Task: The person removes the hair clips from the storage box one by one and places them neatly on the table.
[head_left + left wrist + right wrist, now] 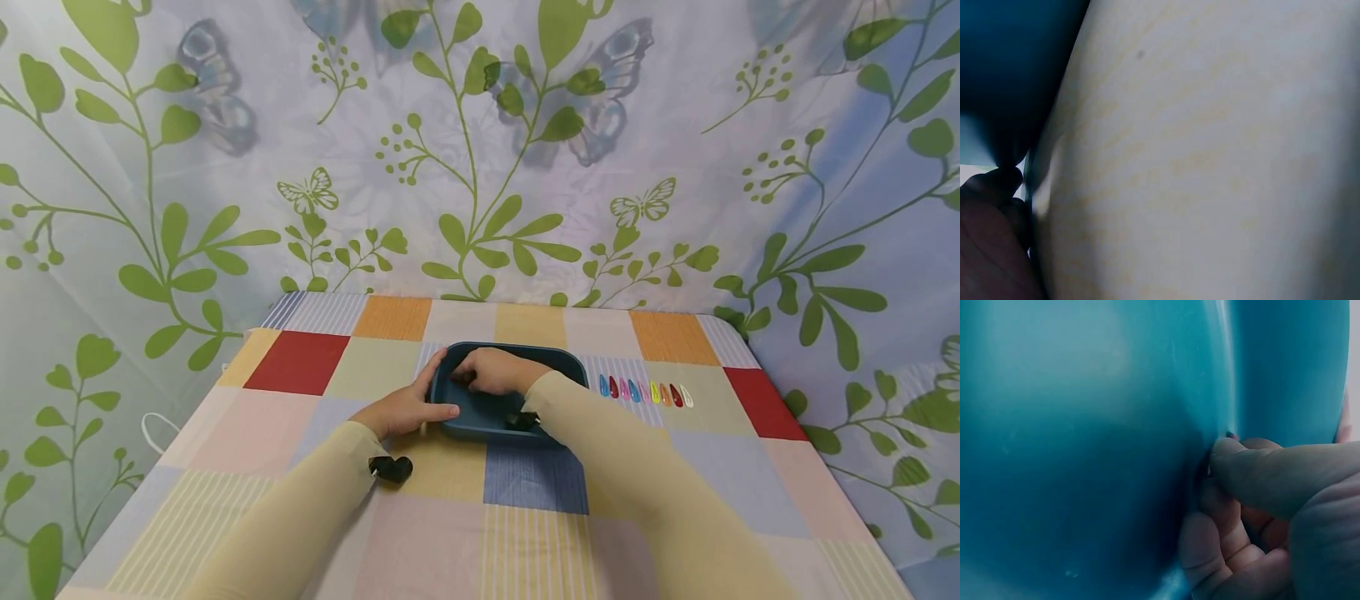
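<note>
A dark teal tray [480, 432] sits mid-table on a checked cloth. My left hand [405, 410] lies against its front-left corner, thumb straight along the front wall and index finger up the left side. My right hand [491, 372] reaches inside the tray near its back-left part, fingers curled. In the right wrist view the thumb and fingers [1213, 472] pinch together against the teal wall [1085, 425] on a small item that is mostly hidden. The left wrist view shows only the right arm's sleeve [1210, 156], the dark tray [1010, 62] and a fingertip [991, 187].
A row of several coloured hair clips [645, 392] lies on the cloth just right of the tray. A white loop [153, 429] hangs at the table's left edge. A leaf-and-butterfly curtain [480, 167] closes off the back.
</note>
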Demonstrator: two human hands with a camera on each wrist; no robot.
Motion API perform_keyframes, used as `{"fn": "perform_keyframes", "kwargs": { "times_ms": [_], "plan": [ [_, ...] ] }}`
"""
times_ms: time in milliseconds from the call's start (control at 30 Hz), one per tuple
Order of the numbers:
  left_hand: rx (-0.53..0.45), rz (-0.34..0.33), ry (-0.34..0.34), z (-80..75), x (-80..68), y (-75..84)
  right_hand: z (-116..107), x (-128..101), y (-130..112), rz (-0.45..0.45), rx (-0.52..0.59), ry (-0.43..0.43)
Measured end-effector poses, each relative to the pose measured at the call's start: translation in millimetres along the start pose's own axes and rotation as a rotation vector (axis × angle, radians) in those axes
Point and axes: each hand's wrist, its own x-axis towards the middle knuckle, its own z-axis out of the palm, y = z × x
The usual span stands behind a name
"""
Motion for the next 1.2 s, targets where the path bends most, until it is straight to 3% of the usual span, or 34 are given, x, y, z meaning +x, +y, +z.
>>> {"fn": "perform_keyframes", "kwargs": {
  "times_ms": [567, 867, 1200],
  "plan": [
    [-0.002, 0.006, -0.003, -0.7, -0.4, -0.1, 3.0, -0.7, 6.2, 0.001, 0.006, 0.034],
    [-0.002, 0.002, -0.010, -1.6, -0.4, -0.4, 4.8, -0.3, -0.4, 0.040, -0.041, -0.005],
    [0.000, -0.008, -0.013, -1.4, -2.5, 3.2, 5.4, 1.3, 3.5, 0.011, -0.026, 0.018]
  ]
}}
